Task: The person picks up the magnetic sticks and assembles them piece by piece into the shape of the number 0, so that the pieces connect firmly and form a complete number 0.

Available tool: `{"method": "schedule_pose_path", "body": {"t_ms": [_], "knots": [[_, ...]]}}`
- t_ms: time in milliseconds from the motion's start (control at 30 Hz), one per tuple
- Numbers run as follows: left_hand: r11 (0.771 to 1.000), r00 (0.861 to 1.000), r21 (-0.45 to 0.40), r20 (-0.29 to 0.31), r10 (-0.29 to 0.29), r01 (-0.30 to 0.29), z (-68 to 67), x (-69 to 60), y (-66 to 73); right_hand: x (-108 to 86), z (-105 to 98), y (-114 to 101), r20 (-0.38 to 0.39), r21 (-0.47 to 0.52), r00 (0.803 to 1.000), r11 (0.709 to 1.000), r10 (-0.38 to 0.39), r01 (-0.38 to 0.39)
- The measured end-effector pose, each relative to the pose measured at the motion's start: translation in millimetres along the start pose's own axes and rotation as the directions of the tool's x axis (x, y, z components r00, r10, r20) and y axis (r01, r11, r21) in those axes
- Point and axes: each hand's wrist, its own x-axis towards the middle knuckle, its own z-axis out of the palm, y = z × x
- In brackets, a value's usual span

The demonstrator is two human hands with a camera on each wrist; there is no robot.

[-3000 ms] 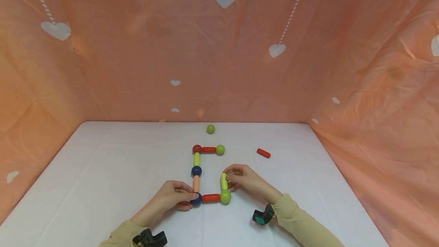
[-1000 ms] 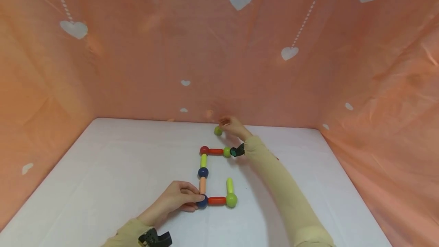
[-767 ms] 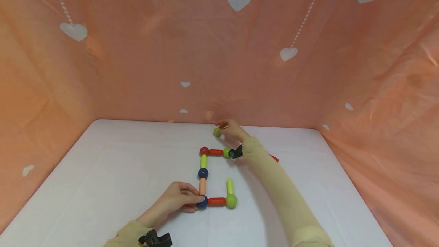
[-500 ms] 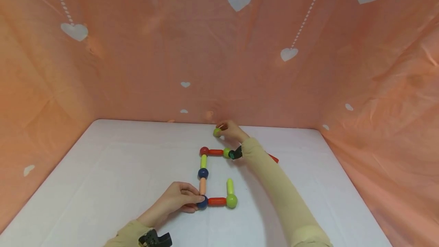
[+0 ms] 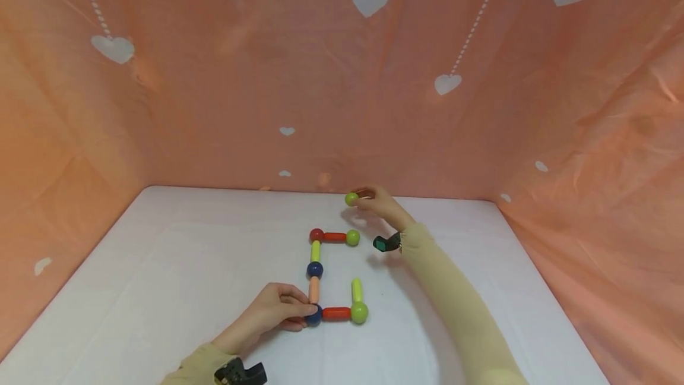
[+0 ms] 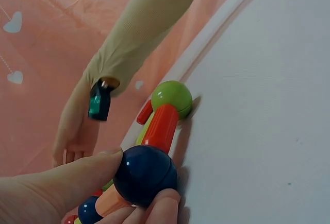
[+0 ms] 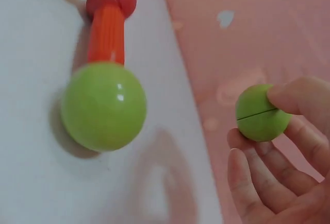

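Note:
My left hand (image 5: pixel 278 306) pinches the dark blue ball (image 6: pixel 145 176) at the near left corner of a shape built of balls and sticks. From that ball a peach stick (image 5: pixel 314 290) runs away to another blue ball (image 5: pixel 314 269), then a yellow-green stick (image 5: pixel 316 251) to a red ball (image 5: pixel 316 234). A red stick (image 5: pixel 335 236) ends there in a green ball (image 5: pixel 352 237). On the near side, a red stick (image 5: pixel 336 314) joins a green ball (image 5: pixel 359 312) bearing a yellow-green stick (image 5: pixel 357 290). My right hand (image 5: pixel 383 205) holds a loose green ball (image 7: pixel 262 118) above the table.
A white-covered table (image 5: pixel 214 236) lies under everything. Orange cloth (image 5: pixel 230 88) with white hearts hangs behind it and at both sides. The left wrist view shows a red stick (image 6: pixel 145 112) behind a green ball; in the head view the right forearm hides the loose one.
My right hand left the near yellow-green stick, reached to the far edge, took the loose green ball and lifted it, moving slightly right. The left hand keeps its pinch on the blue ball.

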Motion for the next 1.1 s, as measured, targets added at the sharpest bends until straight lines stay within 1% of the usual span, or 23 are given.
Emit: {"method": "schedule_pose_path", "body": {"t_ms": [133, 233, 267, 333, 400, 500, 567, 633, 700, 800, 867, 900, 933, 1000, 1100], "knots": [[0.999, 0.999, 0.017, -0.031, 0.027, -0.027, 3.3, -1.5, 0.1, -23.4, -9, -3, 0.028, 0.012, 0.995, 0.995, -0.096, 0.096], [0.998, 0.997, 0.028, -0.057, 0.053, -0.052, 4.9, -1.2, -0.3, -41.3, -9, -5, 0.076, 0.002, 0.991, 0.994, -0.112, 0.112], [0.997, 0.996, 0.038, -0.067, 0.063, -0.060, 5.5, -1.4, -0.2, -47.0, -8, -5, 0.092, -0.008, 0.990, 0.994, -0.106, 0.107], [0.995, 0.992, 0.065, -0.089, 0.084, -0.078, 7.0, -1.4, 0.4, -58.9, -4, -4, 0.132, 0.017, 0.986, 0.995, -0.101, 0.100], [0.989, 0.988, 0.104, -0.103, 0.116, -0.106, 8.3, -1.5, 1.6, -70.6, 0, 0, 0.163, 0.034, 0.984, 0.997, -0.073, 0.068], [0.968, 0.976, 0.193, -0.119, 0.183, -0.158, 8.8, -2.6, 3.7, -85.4, 5, 8, 0.203, 0.070, 0.979, 0.997, -0.031, 0.017], [0.951, 0.968, 0.237, -0.109, 0.228, -0.197, 8.5, -3.3, 5.2, -92.8, 8, 14, 0.224, 0.071, 0.975, 0.997, -0.005, -0.012], [0.931, 0.958, 0.281, -0.099, 0.270, -0.233, 8.0, -3.7, 7.8, -98.3, 11, 20, 0.239, 0.071, 0.971, 0.997, 0.001, -0.019], [0.914, 0.948, 0.300, -0.081, 0.309, -0.272, 8.1, -3.4, 11.2, -102.1, 13, 24, 0.254, 0.073, 0.967, 0.997, 0.006, -0.025], [0.888, 0.929, 0.315, -0.047, 0.366, -0.335, 9.3, -2.0, 17.1, -106.1, 15, 28, 0.257, 0.066, 0.966, 0.997, 0.008, -0.026], [0.881, 0.923, 0.301, -0.013, 0.385, -0.364, 11.0, -1.0, 21.0, -108.0, 16, 30, 0.260, 0.080, 0.965, 0.996, 0.015, -0.037], [0.879, 0.921, 0.297, 0.003, 0.390, -0.373, 11.9, -0.2, 23.0, -108.8, 17, 31, 0.262, 0.088, 0.965, 0.995, 0.018, -0.043], [0.882, 0.921, 0.285, 0.017, 0.388, -0.377, 13.3, 0.5, 25.5, -109.6, 17, 32, 0.267, 0.099, 0.963, 0.994, 0.021, -0.049], [0.896, 0.928, 0.247, 0.044, 0.371, -0.370, 16.6, 2.6, 30.3, -110.9, 18, 33, 0.274, 0.126, 0.961, 0.990, 0.028, -0.065], [0.923, 0.941, 0.186, 0.079, 0.328, -0.337, 22.6, 7.3, 36.8, -112.2, 20, 34, 0.282, 0.160, 0.959, 0.984, 0.028, -0.076]]}}
